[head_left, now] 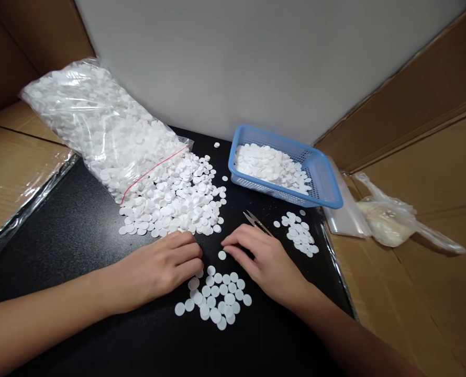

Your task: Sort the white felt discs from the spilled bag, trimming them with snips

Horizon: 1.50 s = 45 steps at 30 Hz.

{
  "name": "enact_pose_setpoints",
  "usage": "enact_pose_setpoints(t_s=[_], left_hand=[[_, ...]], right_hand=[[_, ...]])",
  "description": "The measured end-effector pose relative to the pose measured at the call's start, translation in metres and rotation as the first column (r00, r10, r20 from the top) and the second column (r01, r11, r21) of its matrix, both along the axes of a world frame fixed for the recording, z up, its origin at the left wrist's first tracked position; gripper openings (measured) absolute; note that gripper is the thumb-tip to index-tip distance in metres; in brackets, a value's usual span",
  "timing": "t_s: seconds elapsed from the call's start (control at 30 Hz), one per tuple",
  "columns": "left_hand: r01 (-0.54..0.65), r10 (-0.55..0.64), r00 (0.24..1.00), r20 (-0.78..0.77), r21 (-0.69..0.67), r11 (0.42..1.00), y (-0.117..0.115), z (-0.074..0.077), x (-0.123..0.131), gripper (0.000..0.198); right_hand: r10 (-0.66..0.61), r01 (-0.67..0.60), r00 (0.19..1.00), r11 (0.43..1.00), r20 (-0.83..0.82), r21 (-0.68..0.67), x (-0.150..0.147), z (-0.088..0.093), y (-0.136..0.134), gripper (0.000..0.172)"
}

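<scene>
My left hand (174,262) rests on the black table with its fingers curled in; whatever is under its fingertips is hidden. Opposite it, my right hand (266,256) has thumb and index finger pinched together, just above a single white disc (222,255). Whether the pinch holds anything is too small to tell. Metal snips (256,221) stick out from behind the right knuckles, their handle end hidden; I cannot tell if that hand touches them. Below both hands lies a loose group of flat white discs (211,302). A larger heap of discs (178,199) spreads beyond my left hand.
A clear zip bag (95,120) full of discs leans at the back left, its mouth towards the heap. A blue basket (284,197) at the back right holds more discs. A small disc pile (301,235) lies right. Cardboard (406,293) and plastic bags (390,220) lie beyond.
</scene>
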<state>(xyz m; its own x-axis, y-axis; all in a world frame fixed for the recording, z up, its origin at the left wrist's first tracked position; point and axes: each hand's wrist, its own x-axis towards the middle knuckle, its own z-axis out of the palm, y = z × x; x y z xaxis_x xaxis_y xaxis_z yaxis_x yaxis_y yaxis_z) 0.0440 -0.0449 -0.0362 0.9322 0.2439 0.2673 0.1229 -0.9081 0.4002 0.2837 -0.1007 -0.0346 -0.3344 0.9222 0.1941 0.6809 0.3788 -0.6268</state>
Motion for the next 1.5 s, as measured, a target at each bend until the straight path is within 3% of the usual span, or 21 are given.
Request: enact_pose_setpoints(t_s=[0.2, 0.33, 0.4, 0.5, 0.6, 0.73, 0.9, 1.07, 1.27, 1.5], left_hand=[[-0.024, 0.026, 0.998, 0.057, -0.027, 0.999, 0.001, 0.000, -0.002, 0.030], [-0.048, 0.041, 0.996, 0.076, 0.092, 0.995, 0.002, 0.003, 0.001, 0.034], [-0.010, 0.007, 0.999, 0.034, 0.088, 0.996, 0.003, 0.002, 0.000, 0.037], [-0.120, 0.123, 0.992, 0.032, -0.097, 0.988, 0.005, -0.003, -0.003, 0.042], [-0.285, 0.323, 0.943, 0.076, -0.311, 0.907, 0.010, -0.007, -0.007, 0.041], [-0.339, 0.402, 0.911, 0.093, -0.384, 0.859, 0.015, -0.004, -0.009, 0.032], [-0.297, 0.348, 0.932, 0.103, -0.335, 0.894, 0.012, -0.002, -0.004, 0.016], [-0.258, 0.293, 0.953, 0.081, -0.293, 0.920, 0.010, -0.004, 0.001, 0.018], [-0.312, 0.314, 0.950, 0.004, -0.085, 0.946, 0.007, -0.006, 0.014, 0.009], [-0.325, 0.336, 0.936, -0.109, 0.106, 0.940, 0.010, -0.002, 0.040, 0.009]], right_hand=[[-0.135, 0.132, 0.984, 0.990, 0.113, 0.041, -0.006, -0.004, 0.016, 0.009], [-0.122, 0.099, 0.968, 0.989, 0.220, 0.113, -0.011, -0.011, 0.023, 0.005], [-0.106, 0.057, 0.959, 0.981, 0.264, 0.188, -0.012, -0.014, 0.023, 0.015], [-0.069, 0.010, 0.965, 0.973, 0.251, 0.229, -0.012, -0.014, 0.019, 0.023], [-0.035, 0.011, 0.991, 0.984, 0.129, 0.177, -0.012, -0.010, 0.013, 0.018], [-0.031, 0.029, 0.999, 0.998, 0.022, 0.057, -0.015, -0.003, 0.007, 0.017], [-0.017, 0.015, 0.999, 0.998, -0.045, -0.054, -0.018, 0.003, 0.006, 0.018], [-0.157, 0.147, 0.986, 0.977, -0.054, -0.156, -0.013, 0.006, 0.011, 0.021], [-0.207, 0.199, 0.978, 0.939, 0.002, -0.282, -0.005, 0.007, 0.018, 0.020], [-0.200, 0.209, 0.978, 0.953, 0.062, -0.218, 0.000, 0.004, 0.019, 0.022]])
